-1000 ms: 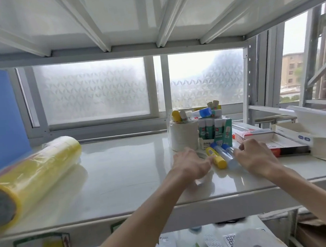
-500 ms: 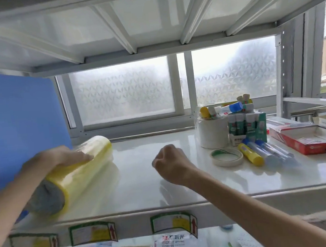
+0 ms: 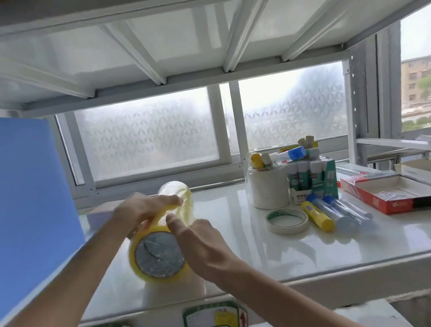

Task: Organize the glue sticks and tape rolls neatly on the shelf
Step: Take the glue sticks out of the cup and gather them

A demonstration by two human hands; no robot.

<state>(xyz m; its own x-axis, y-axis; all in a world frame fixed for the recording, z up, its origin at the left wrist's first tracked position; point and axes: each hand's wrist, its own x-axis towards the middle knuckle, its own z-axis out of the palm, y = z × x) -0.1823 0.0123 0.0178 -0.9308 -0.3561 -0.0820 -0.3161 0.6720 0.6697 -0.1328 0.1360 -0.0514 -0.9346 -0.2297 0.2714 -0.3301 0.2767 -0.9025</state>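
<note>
Two hands are set on the long yellow sleeve of tape rolls [image 3: 161,238], which lies on its side on the white shelf [image 3: 325,255] near the front edge. The left hand [image 3: 145,210] is curled over its top in a grip; the right hand [image 3: 204,244] is held half open against its right side, with an unclear hold. A roll off the edge is judged possible if the round, slick wrap is released carelessly.

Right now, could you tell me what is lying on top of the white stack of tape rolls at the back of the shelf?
Several glue sticks lie across the top of the white tape stack, one yellow-capped, one blue. The stack's core is covered, so anything inside it cannot be seen.
</note>
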